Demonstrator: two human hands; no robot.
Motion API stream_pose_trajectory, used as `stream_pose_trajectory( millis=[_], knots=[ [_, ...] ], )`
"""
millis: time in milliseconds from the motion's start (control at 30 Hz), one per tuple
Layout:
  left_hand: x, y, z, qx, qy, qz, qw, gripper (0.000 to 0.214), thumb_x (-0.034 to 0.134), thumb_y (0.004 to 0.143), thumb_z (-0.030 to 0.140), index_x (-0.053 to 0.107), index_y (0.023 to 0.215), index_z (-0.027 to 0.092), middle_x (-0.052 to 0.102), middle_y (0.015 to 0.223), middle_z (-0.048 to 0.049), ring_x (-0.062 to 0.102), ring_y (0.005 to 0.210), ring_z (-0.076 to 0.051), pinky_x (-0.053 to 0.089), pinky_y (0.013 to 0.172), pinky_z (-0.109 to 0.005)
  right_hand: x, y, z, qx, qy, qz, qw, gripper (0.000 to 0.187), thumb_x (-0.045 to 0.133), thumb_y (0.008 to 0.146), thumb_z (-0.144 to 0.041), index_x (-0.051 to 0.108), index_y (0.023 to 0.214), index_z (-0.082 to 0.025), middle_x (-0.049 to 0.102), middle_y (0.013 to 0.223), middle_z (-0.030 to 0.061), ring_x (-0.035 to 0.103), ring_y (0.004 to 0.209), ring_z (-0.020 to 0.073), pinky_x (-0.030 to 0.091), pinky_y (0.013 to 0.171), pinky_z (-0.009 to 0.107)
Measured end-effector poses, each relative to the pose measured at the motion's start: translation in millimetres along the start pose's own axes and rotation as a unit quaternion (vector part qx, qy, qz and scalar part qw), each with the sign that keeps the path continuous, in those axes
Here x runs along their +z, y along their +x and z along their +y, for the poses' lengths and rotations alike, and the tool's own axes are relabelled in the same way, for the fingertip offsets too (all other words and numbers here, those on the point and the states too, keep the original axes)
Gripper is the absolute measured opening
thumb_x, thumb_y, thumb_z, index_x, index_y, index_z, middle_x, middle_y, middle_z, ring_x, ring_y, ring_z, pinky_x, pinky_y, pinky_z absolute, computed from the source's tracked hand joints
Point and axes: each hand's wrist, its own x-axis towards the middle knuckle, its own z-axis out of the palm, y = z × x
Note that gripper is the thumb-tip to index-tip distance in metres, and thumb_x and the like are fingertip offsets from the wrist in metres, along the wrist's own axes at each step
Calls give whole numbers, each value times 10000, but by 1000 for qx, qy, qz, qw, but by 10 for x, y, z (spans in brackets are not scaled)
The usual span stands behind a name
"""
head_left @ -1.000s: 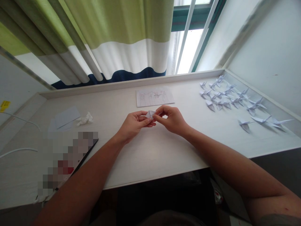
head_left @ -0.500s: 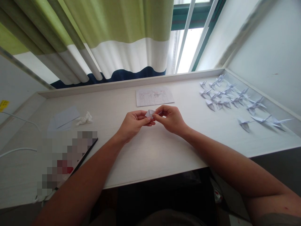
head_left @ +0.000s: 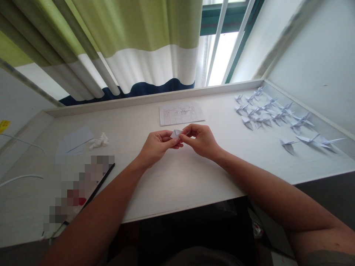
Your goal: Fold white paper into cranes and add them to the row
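A small folded piece of white paper is pinched between both my hands just above the white desk. My left hand grips its left side with thumb and fingertips pressed together. My right hand holds its right side, fingers curled in a pinch. Most of the paper is hidden by my fingers. Behind my hands lies a printed sheet with a table on it.
Several folded paper cranes are lined up at the back right of the desk. At the left lie blank paper sheets, a crumpled paper scrap, a blurred-out item and white cables. A curtain and window stand behind.
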Motion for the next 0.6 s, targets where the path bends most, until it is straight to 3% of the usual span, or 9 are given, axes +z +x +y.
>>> stream_pose_trajectory(
  millis=[267, 600],
  knots=[
    [-4, -10, 9, -12, 2, 41, 999, 365, 1016, 691, 373, 847, 928, 152, 847, 880, -96, 811, 820, -238, 653, 869, -385, 7, -12, -20, 4, 21, -11, 1000, 198, 829, 808, -350, 706, 768, -201, 772, 777, 36, 721, 728, 188, 589, 717, 352],
    [-11, -7, 10, -28, -11, 38, 999, 338, 1017, 688, 385, 826, 849, 157, 845, 883, -95, 817, 847, -244, 665, 911, -416, 8, -13, -33, 3, 18, -17, 1000, 203, 823, 824, -360, 699, 773, -207, 769, 773, 30, 723, 741, 192, 591, 734, 364]
  ],
)
